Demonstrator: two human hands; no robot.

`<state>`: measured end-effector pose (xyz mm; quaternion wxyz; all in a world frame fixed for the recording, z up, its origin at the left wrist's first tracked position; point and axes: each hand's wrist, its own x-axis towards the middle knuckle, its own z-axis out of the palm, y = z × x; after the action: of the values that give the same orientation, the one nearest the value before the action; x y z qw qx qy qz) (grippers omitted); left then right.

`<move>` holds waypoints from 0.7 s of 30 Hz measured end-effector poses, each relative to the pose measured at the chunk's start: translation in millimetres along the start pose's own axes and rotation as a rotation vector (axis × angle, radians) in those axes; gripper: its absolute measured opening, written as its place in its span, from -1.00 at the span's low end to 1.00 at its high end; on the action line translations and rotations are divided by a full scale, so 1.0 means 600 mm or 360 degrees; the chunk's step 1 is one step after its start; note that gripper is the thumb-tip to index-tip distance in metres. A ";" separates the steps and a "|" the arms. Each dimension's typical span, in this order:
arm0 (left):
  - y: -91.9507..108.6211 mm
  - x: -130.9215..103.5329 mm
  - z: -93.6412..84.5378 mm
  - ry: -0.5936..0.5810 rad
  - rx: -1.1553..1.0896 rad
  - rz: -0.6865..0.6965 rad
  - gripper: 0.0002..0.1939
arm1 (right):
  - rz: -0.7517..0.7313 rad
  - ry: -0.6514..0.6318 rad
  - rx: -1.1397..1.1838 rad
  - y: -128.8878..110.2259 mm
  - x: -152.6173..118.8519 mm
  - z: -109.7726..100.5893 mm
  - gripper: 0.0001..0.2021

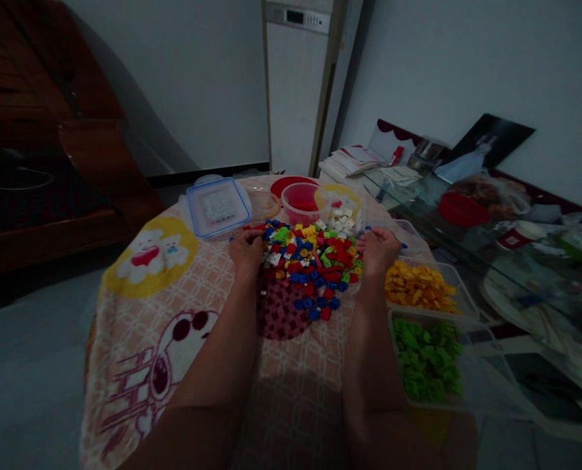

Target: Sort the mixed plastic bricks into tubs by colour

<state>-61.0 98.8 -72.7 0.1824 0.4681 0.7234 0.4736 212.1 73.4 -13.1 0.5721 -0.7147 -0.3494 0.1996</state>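
Observation:
A pile of mixed toy building bricks (305, 258) in red, blue, yellow, green and white lies on the cloth between my hands. My left hand (248, 251) rests at the pile's left edge, its fingers bent together; what they hold, if anything, is hidden. At the right edge, my right hand (380, 248) is closed with thumb and fingertips together, and I cannot make out what is in them. Close to that hand stands a clear box of yellow-orange bricks (418, 287). Nearer to me, another clear box holds green bricks (428, 359).
Behind the pile are a clear round tub (305, 203), white bricks (342, 223) and a blue-rimmed lid (219, 207). A patterned cloth (301, 378) covers the round table. To the right, a glass table (472, 241) carries papers, a red bowl (464, 207) and clutter.

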 end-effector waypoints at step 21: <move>0.004 0.000 0.000 -0.0001 0.0042 -0.0001 -0.66 | -0.0880 -0.1026 -0.0867 -0.046 -0.098 0.077 -0.64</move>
<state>-59.6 98.9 -70.5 0.1765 0.4703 0.7297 0.4639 133.0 64.9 -5.7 0.2591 -0.6209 -0.7239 0.1529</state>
